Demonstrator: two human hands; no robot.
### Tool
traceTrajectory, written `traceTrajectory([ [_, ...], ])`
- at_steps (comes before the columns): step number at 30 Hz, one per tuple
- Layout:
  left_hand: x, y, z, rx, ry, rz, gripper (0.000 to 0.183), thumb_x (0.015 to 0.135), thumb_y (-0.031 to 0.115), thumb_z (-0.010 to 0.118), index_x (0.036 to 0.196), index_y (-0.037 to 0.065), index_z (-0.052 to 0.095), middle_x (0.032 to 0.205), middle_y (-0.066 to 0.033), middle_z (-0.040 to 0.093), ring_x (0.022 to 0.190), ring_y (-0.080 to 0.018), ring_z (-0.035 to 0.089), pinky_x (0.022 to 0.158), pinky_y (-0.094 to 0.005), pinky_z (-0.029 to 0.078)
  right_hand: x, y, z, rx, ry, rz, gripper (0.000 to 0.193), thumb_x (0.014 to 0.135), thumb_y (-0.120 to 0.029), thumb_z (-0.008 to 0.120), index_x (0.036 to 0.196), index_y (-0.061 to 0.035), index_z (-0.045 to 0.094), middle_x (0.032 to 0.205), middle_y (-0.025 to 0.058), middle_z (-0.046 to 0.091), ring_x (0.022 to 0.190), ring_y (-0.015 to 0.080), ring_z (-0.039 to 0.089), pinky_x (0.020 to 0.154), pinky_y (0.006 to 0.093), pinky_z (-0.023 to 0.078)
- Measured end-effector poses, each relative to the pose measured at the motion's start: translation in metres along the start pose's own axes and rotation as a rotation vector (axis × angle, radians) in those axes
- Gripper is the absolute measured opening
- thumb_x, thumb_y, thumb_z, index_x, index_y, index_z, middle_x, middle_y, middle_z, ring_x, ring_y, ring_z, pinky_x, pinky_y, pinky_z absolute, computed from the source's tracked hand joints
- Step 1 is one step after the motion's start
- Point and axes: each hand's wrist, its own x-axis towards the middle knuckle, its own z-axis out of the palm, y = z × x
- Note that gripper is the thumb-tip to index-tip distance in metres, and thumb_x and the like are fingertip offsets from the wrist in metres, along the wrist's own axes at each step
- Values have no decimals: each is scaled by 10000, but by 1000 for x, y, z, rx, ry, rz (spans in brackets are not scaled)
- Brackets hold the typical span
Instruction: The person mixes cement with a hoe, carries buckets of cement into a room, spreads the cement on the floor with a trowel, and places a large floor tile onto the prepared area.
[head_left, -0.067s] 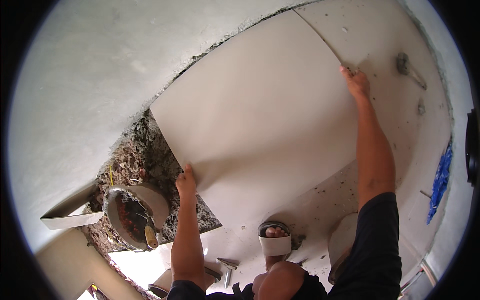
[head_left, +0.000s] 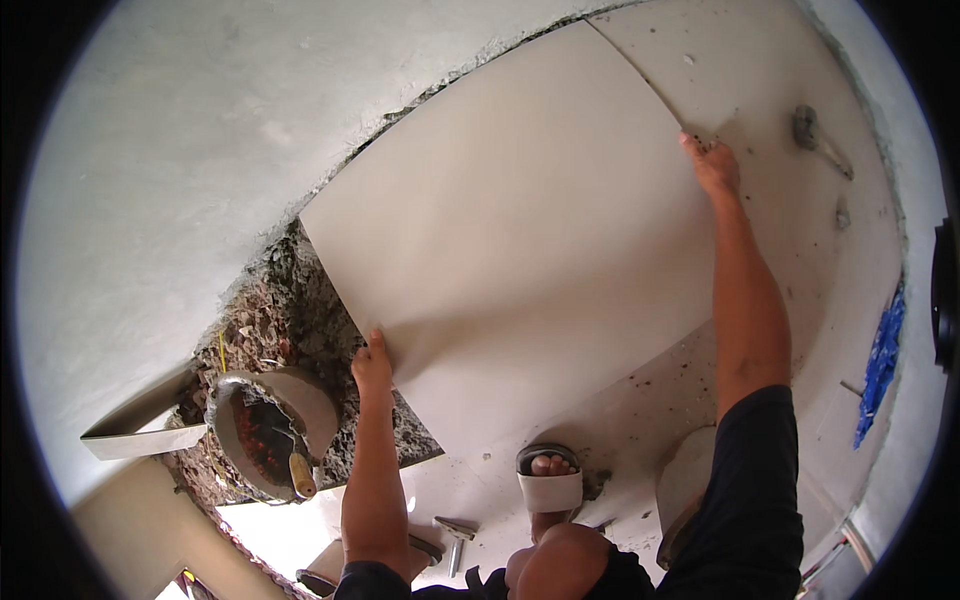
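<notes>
A large beige floor tile lies between my two hands, its far edge running along the base of the wall. My left hand grips its left edge, thumb on top and fingers hidden underneath. On the opposite edge, my right hand is closed, thumb on the tile and the other fingers curled out of sight. Rough grey mortar shows beside the tile's left edge. Close to my left hand, a mortar-caked bucket contains a tool with a wooden handle.
A hammer rests on the tiled floor at the far right. Blue plastic lies by the right wall. A cut tile strip leans at the left. My sandalled foot is near the tile's front edge, with a metal tool to its left.
</notes>
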Motion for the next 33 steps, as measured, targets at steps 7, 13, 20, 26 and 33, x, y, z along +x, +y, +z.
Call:
traceTrajectory([
  [7, 15, 0, -3, 284, 52, 3, 662, 902, 602, 525, 965, -47, 642, 849, -154, 628, 780, -201, 605, 545, -358, 482, 15, -6, -15, -230, -76, -213, 782, 829, -672, 507, 1056, 61, 658, 1131, 296, 616, 1096, 423, 586, 909, 460, 475],
  [13, 10, 11, 7, -97, -58, -144, 682, 904, 620, 501, 1178, 0, 576, 998, -113, 643, 822, -213, 635, 536, -324, 498, 2, -16, -34, 86, -197, 18, 753, 871, -519, 605, 1254, 122, 505, 1303, 321, 503, 1246, 417, 480, 1006, 473, 406],
  [20, 12, 13, 10, -126, -24, -156, 633, 910, 617, 495, 1148, 38, 588, 952, -74, 641, 712, -182, 628, 457, -291, 438, -7, -25, -23, 87, -66, -17, 649, 869, -482, 601, 1134, 111, 598, 1201, 329, 573, 1149, 430, 557, 967, 468, 442],
  [26, 19, 17, 6, -106, -77, -220, 680, 912, 600, 504, 1284, 30, 506, 1086, -117, 625, 865, -266, 662, 603, -385, 560, -7, -31, -25, 15, -57, -56, 624, 858, -479, 604, 1152, 71, 606, 1203, 286, 591, 1159, 406, 556, 983, 448, 433],
  [33, 7, 33, 13, -31, 10, -260, 595, 949, 562, 457, 1071, 0, 609, 845, -101, 638, 657, -186, 641, 410, -316, 441, -5, -13, -27, -104, -217, -243, 605, 869, -478, 573, 1191, 34, 598, 1236, 263, 577, 1180, 371, 550, 997, 434, 422],
])
